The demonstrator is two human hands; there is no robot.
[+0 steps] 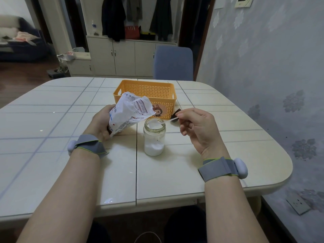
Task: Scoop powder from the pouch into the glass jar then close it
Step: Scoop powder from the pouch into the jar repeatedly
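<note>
The glass jar (154,139) stood open, part-filled with white powder; left of it our left hand (102,123) gripped the tilted pouch (130,111); right of it our right hand (196,125) pinched the spoon (169,119), bowl over its mouth; behind it lay the dark lid (176,113).

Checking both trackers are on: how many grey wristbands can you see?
2. The left wristband sits behind the left hand gripping the pouch; the right wristband sits behind the right hand pinching the spoon over the glass jar. None look hidden.
</note>
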